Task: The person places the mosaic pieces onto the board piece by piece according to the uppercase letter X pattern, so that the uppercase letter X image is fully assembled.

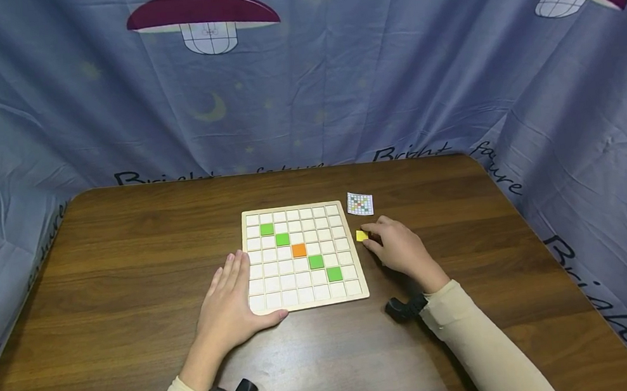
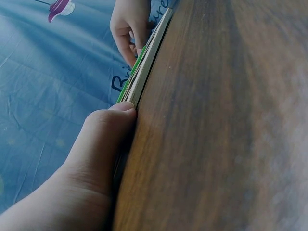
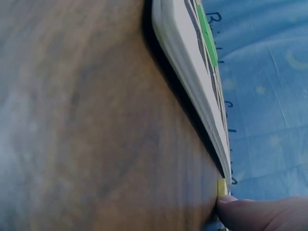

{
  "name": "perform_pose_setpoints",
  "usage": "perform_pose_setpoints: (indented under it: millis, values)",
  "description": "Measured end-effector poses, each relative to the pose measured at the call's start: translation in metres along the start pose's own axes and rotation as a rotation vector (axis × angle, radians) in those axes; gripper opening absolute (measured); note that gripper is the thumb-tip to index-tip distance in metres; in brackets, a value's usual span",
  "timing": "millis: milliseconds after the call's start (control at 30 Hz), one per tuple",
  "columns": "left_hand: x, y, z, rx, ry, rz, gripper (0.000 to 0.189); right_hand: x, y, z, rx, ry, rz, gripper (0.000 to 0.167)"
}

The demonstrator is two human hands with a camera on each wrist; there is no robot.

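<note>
A square wooden grid board (image 1: 315, 306) with white cells lies flat on the table. Several green tiles, one of them a green tile (image 1: 316, 261) right of centre, form a diagonal with an orange tile (image 1: 299, 250) in the middle. My left hand (image 1: 227, 306) lies along the board's left edge, fingers straight; its thumb touches the front edge, as the left wrist view also shows. Just off the board's right side, my right hand (image 1: 402, 248) pinches a small yellow tile (image 1: 360, 236) between thumb and finger. In the right wrist view the thumb (image 3: 245, 211) presses against that tile.
A small printed card (image 1: 360, 204) with a coloured grid pattern lies beyond the right hand, by the board's far right corner. The brown wooden table (image 1: 128, 291) extends around the board. A blue patterned curtain (image 1: 291, 96) hangs behind and along the sides.
</note>
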State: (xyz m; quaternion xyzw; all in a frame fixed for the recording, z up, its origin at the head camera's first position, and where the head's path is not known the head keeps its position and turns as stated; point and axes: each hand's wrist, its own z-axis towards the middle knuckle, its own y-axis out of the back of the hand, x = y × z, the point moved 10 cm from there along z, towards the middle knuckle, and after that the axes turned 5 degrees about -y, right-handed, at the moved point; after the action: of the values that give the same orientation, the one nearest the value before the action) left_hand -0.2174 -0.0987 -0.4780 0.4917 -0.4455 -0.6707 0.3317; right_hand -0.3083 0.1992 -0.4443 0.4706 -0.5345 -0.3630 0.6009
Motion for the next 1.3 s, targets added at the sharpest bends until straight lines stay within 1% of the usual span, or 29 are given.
perform_pose_setpoints:
  millis: [67,100,200,267,333,467,567,633,767,900,1033,1133,1300]
  values:
    - [0.000,0.000,0.000,0.001,-0.001,-0.001,0.136,-0.002,-0.001,0.002,0.003,0.000,0.021,0.034]
    - [0.000,0.000,0.000,0.001,-0.001,0.000,0.136,-0.002,-0.001,0.003,0.003,0.000,0.049,0.031]
    - [0.000,0.000,0.000,0.000,-0.002,0.001,0.136,-0.006,-0.001,0.008,0.010,-0.004,0.175,0.022]
    - [0.000,0.000,0.000,-0.001,-0.003,0.000,0.136,-0.009,-0.001,0.011,0.016,-0.010,0.267,0.019]
    - [0.000,0.000,0.000,-0.002,-0.004,-0.001,0.136,-0.012,-0.001,0.015,0.021,-0.021,0.334,0.016]
    - [0.000,0.000,0.000,-0.003,-0.002,0.000,0.136,-0.012,0.000,0.025,-0.007,-0.046,0.405,0.013]
    - [0.001,0.000,-0.001,-0.004,0.000,0.000,0.135,-0.002,0.001,0.032,-0.026,-0.038,0.442,0.013]
    - [0.001,0.000,0.000,-0.005,0.000,-0.001,0.135,0.007,0.000,0.037,-0.023,-0.025,0.463,0.013]
    - [0.001,0.000,0.000,-0.006,0.000,0.000,0.136,0.026,-0.008,0.044,0.014,0.001,0.485,0.013]
    - [0.001,0.000,0.000,-0.004,0.000,0.000,0.136,0.040,-0.016,0.052,0.047,0.006,0.486,0.012]
    - [0.001,0.000,0.000,-0.002,0.002,-0.001,0.136,0.049,-0.020,0.058,0.055,0.001,0.445,0.013]
    - [0.001,0.001,0.000,-0.003,0.002,-0.004,0.136,0.055,-0.020,0.060,0.052,0.013,0.412,0.012]
    - [0.000,0.001,0.000,-0.002,0.000,-0.006,0.135,0.059,-0.020,0.061,0.054,0.027,0.361,0.012]
